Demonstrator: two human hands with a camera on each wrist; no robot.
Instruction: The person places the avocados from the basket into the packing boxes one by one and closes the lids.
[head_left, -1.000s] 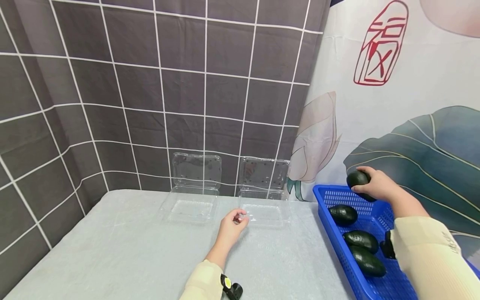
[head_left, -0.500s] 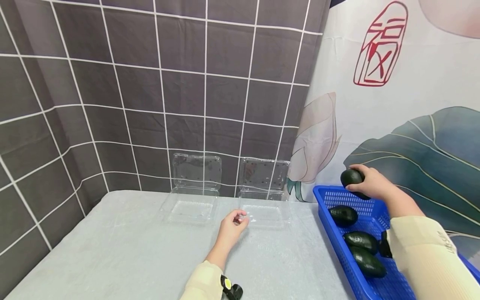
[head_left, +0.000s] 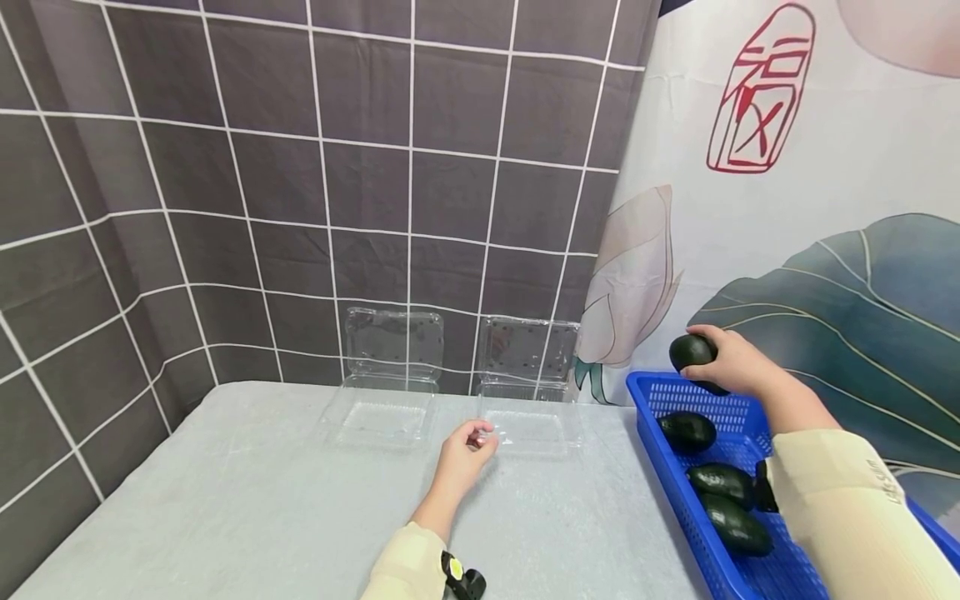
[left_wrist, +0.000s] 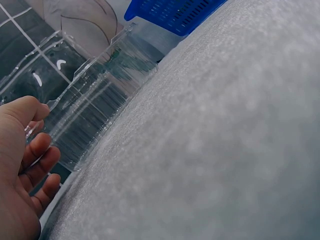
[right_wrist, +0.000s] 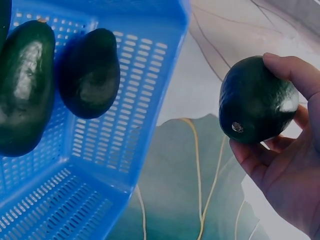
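My right hand (head_left: 738,362) grips a dark green avocado (head_left: 692,352) above the far end of the blue basket (head_left: 675,508). In the right wrist view, thumb and fingers curl round the avocado (right_wrist: 257,100), its stem end showing. My left hand (head_left: 459,462) is at the near left corner of the right-hand clear plastic clamshell container (head_left: 528,429), whose lid stands up against the wall. From the left wrist, thumb and forefinger pinch the rim of that container (left_wrist: 100,95), the other fingers loosely bent. Several avocados (head_left: 737,525) lie in the basket.
A second clear clamshell container (head_left: 382,421) stands lid-up to the left of the first. Behind both hangs a dark grid-patterned cloth (head_left: 262,208); a white printed cloth (head_left: 675,125) hangs behind the basket. The grey table (head_left: 247,500) bears the containers and the basket.
My right hand has moved left and slightly up with the avocado, from over the basket's middle toward its far left corner. My left hand and the containers stay where they were.
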